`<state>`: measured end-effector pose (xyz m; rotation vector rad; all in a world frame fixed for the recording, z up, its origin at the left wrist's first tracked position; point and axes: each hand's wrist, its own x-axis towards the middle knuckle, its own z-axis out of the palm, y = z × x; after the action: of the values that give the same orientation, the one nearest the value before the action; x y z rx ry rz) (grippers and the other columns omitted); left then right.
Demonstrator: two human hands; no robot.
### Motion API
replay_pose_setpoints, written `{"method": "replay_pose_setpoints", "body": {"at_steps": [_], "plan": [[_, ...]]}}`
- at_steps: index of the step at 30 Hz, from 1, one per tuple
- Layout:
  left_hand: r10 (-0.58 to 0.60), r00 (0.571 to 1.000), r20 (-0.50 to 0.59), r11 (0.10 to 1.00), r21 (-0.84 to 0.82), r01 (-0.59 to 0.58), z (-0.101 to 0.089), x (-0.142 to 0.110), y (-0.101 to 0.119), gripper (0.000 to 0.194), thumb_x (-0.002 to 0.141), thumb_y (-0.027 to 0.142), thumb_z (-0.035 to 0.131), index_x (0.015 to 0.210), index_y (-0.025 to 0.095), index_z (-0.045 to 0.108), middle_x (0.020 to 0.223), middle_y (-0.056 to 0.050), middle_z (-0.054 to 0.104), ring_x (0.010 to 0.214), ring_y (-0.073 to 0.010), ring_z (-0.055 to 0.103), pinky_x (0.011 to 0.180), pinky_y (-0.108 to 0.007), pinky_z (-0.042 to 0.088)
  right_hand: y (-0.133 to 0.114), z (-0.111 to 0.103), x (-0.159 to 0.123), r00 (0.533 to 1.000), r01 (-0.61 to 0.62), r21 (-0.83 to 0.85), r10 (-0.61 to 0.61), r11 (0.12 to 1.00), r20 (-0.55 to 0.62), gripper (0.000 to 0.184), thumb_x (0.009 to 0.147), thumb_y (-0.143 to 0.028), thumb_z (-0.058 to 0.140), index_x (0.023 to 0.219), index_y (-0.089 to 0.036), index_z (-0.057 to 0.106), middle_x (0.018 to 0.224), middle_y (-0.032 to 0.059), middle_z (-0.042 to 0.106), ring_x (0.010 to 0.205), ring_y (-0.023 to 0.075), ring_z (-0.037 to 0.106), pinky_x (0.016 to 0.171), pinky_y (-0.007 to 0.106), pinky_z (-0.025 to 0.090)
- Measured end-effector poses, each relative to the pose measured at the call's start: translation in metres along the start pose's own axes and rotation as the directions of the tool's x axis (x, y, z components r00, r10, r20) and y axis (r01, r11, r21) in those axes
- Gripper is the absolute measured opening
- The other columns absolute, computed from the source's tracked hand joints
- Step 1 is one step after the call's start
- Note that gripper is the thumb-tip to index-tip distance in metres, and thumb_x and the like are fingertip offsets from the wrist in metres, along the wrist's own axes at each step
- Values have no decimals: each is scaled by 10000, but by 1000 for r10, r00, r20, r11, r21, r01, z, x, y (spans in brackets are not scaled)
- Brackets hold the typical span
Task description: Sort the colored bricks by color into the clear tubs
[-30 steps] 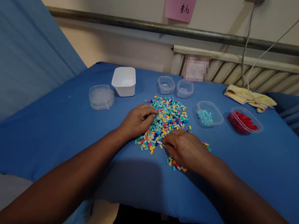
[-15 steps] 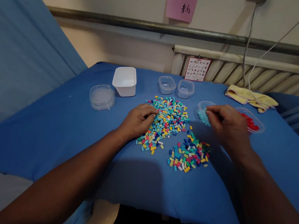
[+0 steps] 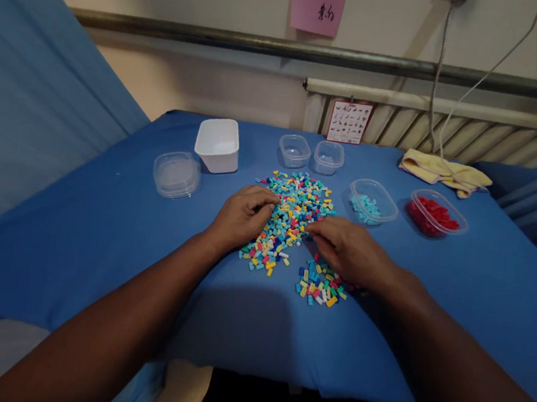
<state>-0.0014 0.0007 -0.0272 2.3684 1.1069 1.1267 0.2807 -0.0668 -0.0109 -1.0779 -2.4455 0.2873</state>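
Observation:
A large pile of small coloured toy bricks (image 3: 296, 207) lies spread in the middle of the blue cloth. My left hand (image 3: 242, 216) rests at the pile's left side, fingers curled and thumb close to the index finger. Whatever it may hold is too small to make out. My right hand (image 3: 352, 251) reaches over from the right, its pinched fingertips touching the pile's right edge. Below it, partly covered, is a smaller group of mixed bricks (image 3: 319, 286). Light-blue bricks lie in a clear tub (image 3: 386, 214); red bricks fill part of another clear tub (image 3: 460, 226).
Two clear tubs (image 3: 294, 160) (image 3: 328, 165) without bricks stand behind the pile. A white bin (image 3: 219, 160) and stacked clear lids (image 3: 176, 177) are at the left. A yellow cloth (image 3: 439, 171) lies back right, near a hanging cord (image 3: 438, 84) and a radiator (image 3: 411, 123).
My right hand has moved left and down from above the light-blue tub to the large pile's edge. My left hand stays at the pile. The view has shifted slightly.

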Motion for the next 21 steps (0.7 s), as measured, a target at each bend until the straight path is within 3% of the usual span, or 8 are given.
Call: {"method": "replay_pose_setpoints", "body": {"at_steps": [3,7,15,21], "plan": [[5,1000,5,1000,-7,-5,0,-1,0,220,987,239,621,1063,233,827,1093,-74,823,1083,-250,758,1031,-482,599,0,10,6,996,-59,-53,62,997,71,325,1049,-102,540,1303,-167,732,1164,128,794,1114,274,718,993,398,549],[3,1000,1,1000,-12,-3,1,-1,0,219,986,238,624,1068,240,827,1102,-72,824,1098,-253,758,1045,-489,600,4,14,10,997,-31,-82,36,996,67,362,1005,-83,584,1326,-165,732,1236,141,786,1158,290,705,1032,419,538],[12,1000,-2,1000,-16,-12,1,-1,0,215,978,216,626,1059,230,824,1091,-76,824,1092,-252,757,1036,-490,602,-2,7,11,991,1,-77,9,997,135,265,1023,-82,556,1133,-176,777,1090,112,793,1027,250,708,960,372,535],[7,1000,1,1000,-7,-7,0,-2,-1,213,985,225,629,1066,227,825,1093,-73,821,1098,-249,754,1041,-478,592,-3,1,4,983,-81,-55,89,995,164,250,1024,-128,607,1215,-194,753,1113,101,783,1071,257,716,971,365,536]]}}
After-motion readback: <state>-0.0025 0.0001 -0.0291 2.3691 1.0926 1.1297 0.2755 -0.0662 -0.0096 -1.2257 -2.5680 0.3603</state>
